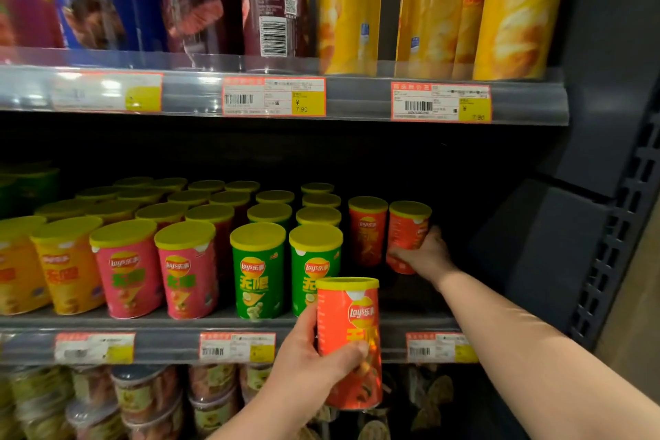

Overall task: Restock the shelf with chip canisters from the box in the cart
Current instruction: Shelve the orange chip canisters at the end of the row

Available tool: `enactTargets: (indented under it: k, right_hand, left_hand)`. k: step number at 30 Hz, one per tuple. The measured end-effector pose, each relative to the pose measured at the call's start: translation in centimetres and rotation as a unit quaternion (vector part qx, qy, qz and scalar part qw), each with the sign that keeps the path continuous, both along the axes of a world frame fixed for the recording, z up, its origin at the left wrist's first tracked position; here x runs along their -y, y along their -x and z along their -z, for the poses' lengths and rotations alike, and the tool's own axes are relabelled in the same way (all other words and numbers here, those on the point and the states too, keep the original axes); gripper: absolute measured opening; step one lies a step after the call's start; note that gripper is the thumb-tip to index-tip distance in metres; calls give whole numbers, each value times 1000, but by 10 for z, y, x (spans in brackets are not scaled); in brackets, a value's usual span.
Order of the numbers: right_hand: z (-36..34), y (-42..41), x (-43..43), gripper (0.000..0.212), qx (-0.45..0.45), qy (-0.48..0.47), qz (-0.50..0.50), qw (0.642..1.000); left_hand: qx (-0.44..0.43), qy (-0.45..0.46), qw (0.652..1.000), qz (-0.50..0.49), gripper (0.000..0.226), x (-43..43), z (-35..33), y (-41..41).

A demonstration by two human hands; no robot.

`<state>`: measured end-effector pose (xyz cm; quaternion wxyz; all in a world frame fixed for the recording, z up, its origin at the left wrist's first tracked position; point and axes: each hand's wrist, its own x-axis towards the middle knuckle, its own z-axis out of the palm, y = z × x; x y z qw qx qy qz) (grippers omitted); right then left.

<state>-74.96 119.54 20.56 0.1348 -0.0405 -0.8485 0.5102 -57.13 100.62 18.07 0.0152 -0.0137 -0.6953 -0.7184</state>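
Right hand [426, 255]: fingers curled round rear canister [407, 229], slightly tilted, deep on middle shelf [168, 343], just beside 1 standing orange canister [368, 236]. Left hand [310, 364] grips spare canister [348, 325] before shelf edge. Best: seat rear flat, logo forward, release.

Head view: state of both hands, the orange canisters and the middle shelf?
left hand: grips front orange canister
front orange canister: upright, lid on, held before the middle shelf
right hand: grips rear orange canister
rear orange canister: lid on, slightly tilted, far back on shelf
third orange canister: standing upright, lid on
middle shelf: bare space at right front
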Motion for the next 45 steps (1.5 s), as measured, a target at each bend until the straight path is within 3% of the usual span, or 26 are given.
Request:
enactTargets:
  k: [6, 10, 13, 16, 19, 21, 24, 27, 28, 30, 33, 36, 38, 42, 45]
  right_hand:
    - [2, 3, -2, 82, 3, 1, -4, 1000]
    - [2, -4, -6, 92, 9, 31, 29, 999]
    - [-2, -20, -5, 66, -31, 55, 62, 996]
    - [-6, -52, -4, 29, -47, 171, -46, 983]
    - [-12, -88, -9, 61, 21, 211, -237, 948]
    - [-17, -104, -10, 63, 54, 177, -302, 935]
    - [-23, -109, -10, 54, 34, 152, -278, 948]
    - [-25, -100, -10, 48, -4, 139, -211, 968]
    - [-25, -96, -10, 47, -15, 133, -184, 974]
    - [-24, -87, -5, 49, -23, 119, -136, 983]
    - [-18, -72, 8, 67, 8, 91, -117, 989]
    - [-9, -61, 25, 84, 33, 52, -118, 991]
    - [-8, -57, 31, 81, 44, 30, -103, 993]
    - [-6, -56, 33, 82, 68, -48, -78, 993]
    - [-6, -55, 35, 83, 68, -92, -55, 992]
  left_hand:
    - [-7, 2, 1000, 9, 65, -4, -2, 2]
    - [-16, -6, 1000, 25, 55, -12, -11, 5]
    - [-42, -14, 999, 27, 48, -22, -18, 9]
    - [-79, -9, 996, 30, 48, -32, -25, 17]
    - [-115, 9, 993, 40, 57, -41, -31, 26]
    - [-137, 15, 988, 62, 53, -45, -34, 30]
    - [-165, 41, 983, 75, 51, -49, -37, 35]
    - [-171, 153, 973, 22, 75, -47, -28, 39]
    - [-172, 217, 961, -4, 82, -44, -22, 39]
    - [-192, 369, 909, -16, 76, -38, -10, 40]
    - [-275, 582, 765, -1, 56, -27, 4, 37]
    - [-313, 644, 698, -20, 68, -23, 14, 38]
    - [-317, 645, 695, 12, 73, -20, 15, 38]
    - [-352, 657, 666, -20, 75, -19, 23, 41]
    - [-347, 641, 685, -14, 74, -21, 25, 41]
